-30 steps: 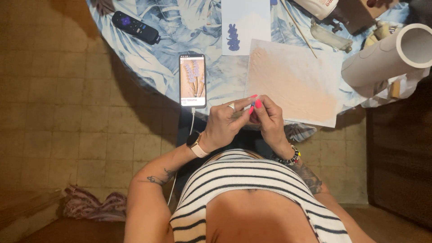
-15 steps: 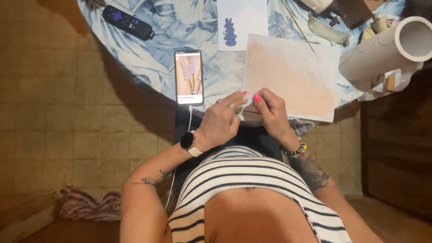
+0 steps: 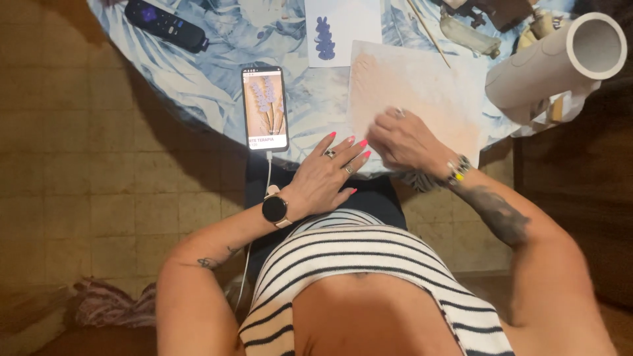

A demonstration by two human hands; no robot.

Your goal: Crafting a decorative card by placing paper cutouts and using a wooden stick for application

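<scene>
My left hand (image 3: 328, 173) lies flat with fingers spread at the near edge of the round table (image 3: 198, 86), holding nothing. My right hand (image 3: 402, 140) rests curled on the near left corner of a peach-washed sheet of paper (image 3: 422, 89); whether it pinches something small I cannot tell. A phone (image 3: 265, 109) showing a picture of purple flowers lies just left of my left hand, its white cable (image 3: 254, 231) hanging down. A small white card with a purple flower painting (image 3: 341, 29) lies beyond the sheet.
A black remote (image 3: 166, 25) lies at the far left of the blue leaf-patterned tablecloth. A wide cardboard tube (image 3: 560, 62) lies at the right, with a thin brush (image 3: 428, 33) and clutter behind it. Tiled floor surrounds the table; a striped cloth (image 3: 109, 306) lies lower left.
My hands, joined together at the table edge earlier, have parted. The left now lies flat with fingers spread, and the right has moved right onto the peach sheet.
</scene>
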